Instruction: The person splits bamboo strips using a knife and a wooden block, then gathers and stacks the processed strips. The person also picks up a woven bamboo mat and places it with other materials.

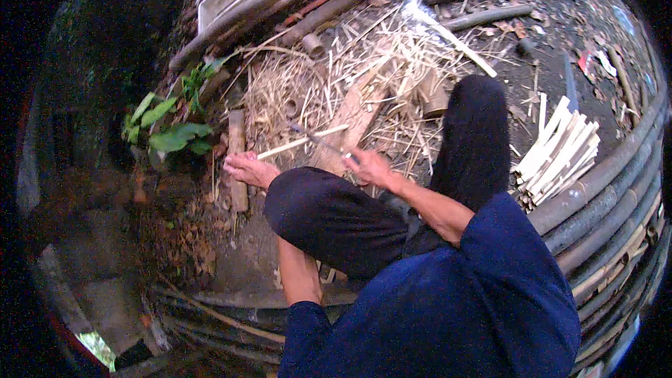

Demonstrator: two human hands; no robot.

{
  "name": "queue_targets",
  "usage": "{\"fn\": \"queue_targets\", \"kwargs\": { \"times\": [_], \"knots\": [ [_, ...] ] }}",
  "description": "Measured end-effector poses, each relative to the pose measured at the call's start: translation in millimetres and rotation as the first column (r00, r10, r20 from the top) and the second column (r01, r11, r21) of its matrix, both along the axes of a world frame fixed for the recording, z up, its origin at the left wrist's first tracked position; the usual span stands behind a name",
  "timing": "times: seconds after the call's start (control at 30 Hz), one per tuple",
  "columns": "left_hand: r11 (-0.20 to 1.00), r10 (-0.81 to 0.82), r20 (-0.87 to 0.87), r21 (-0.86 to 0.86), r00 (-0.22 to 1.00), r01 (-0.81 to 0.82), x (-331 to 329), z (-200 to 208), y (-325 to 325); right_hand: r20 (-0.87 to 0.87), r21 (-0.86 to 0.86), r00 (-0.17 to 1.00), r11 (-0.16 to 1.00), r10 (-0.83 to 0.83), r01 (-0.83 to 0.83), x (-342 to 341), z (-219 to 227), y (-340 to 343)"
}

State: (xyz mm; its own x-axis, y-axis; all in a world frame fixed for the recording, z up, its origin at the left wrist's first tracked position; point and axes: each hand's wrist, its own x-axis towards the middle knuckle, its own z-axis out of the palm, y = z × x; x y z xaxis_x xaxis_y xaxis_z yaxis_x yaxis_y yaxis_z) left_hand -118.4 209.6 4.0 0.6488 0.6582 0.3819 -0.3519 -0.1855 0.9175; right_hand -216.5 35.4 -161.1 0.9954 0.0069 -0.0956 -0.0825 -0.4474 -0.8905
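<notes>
Slip hazards around a pale strip (283, 148), as I watch from afar.
Left to right: I see the left hand (250, 169) closed on the strip's near end, where a loose pinch could let it twist. The strip slants up and rightward over the bent knee's (301, 199) far side; the knife (323, 145) crosses it, and a skid along the wood could carry the blade toward that hand. The right hand (369, 168) grips the handle; too much force could cause the skid.
</notes>
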Motion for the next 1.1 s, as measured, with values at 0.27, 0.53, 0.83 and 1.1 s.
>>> {"fn": "queue_targets", "kwargs": {
  "times": [0.27, 0.53, 0.83, 1.1],
  "knots": [
    [0.997, -0.067, -0.063, 0.033, 0.996, 0.069, 0, -3, -42, -0.215, -0.072, 0.959, 0.982, -0.184, 0.172, -13, -18, -62],
    [0.998, 0.054, -0.008, 0.036, 0.999, -0.054, 4, 0, -35, -0.176, -0.096, 0.973, 0.986, -0.149, 0.134, -9, -38, -24],
    [1.000, 0.004, 0.026, -0.001, 1.000, -0.004, 5, -10, -51, -0.251, -0.098, 0.922, 0.955, -0.295, 0.279, -10, -76, -38],
    [0.872, -0.470, -0.167, -0.241, 0.867, 0.427, 33, -163, -2, 0.151, -0.045, 0.967, 0.976, -0.205, 0.214, 22, -4, -47]
  ]
}}
